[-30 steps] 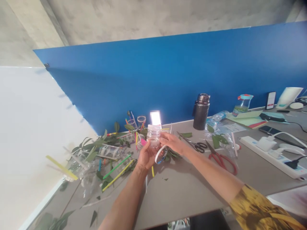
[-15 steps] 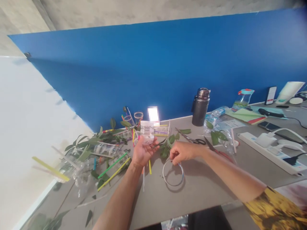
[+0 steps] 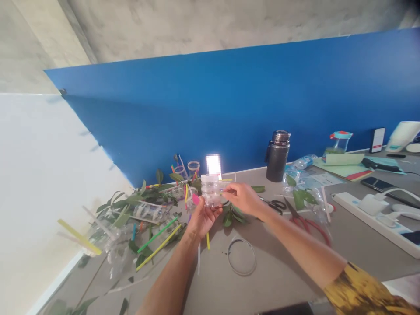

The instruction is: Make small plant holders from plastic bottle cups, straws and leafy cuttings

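While the left hand (image 3: 203, 217) grasps a clear plastic bottle section (image 3: 210, 191), the right hand (image 3: 242, 199) pinches something beside it, too thin to identify.

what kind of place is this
Probably a craft workshop or hands-on classroom, though that's a judgement: the table is strewn with plastic bottles, coloured straws and leafy sprigs, with red-handled scissors and a power strip nearby.

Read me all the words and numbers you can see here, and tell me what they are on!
No words or numbers can be read clearly.
The phone screen: too small to read.
The paper sheet: print too blurred to read.
The water bottle: label too blurred to read.
The clear bottle: no words show.
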The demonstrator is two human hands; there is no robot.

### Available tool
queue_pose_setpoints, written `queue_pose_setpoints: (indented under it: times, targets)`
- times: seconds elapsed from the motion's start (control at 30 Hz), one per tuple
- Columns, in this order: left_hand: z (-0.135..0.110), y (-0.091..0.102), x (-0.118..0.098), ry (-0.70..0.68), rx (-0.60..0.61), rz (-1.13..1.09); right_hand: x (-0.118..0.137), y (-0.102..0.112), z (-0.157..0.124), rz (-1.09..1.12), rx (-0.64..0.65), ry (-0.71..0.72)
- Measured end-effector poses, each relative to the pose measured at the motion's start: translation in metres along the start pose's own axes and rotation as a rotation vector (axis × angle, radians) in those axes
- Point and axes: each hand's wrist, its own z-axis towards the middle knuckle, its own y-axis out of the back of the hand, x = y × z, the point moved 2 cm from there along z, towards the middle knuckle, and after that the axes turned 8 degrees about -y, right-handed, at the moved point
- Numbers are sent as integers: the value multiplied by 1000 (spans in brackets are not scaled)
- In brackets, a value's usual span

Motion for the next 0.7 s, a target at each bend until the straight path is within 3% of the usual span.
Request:
queue_pose_setpoints:
  times: [0.1,0.2,0.4,0.53,0.7]
  targets:
    - [2,2,0,-13,9,19,-5,-23,5,222,-74,-40]
    - [3,2,2,-32,-12,31,-14,-37,5,442,-27,-65]
    - [0,-5,10,-88,-73,113,-24,-37,-1,485,134,-87]
    - [-4,-10,8,-124,-114,243,-34,-43,1,659,189,-103]
    - [-8,-18,0,-230,-143,298,-41,-51,1,799,148,-150]
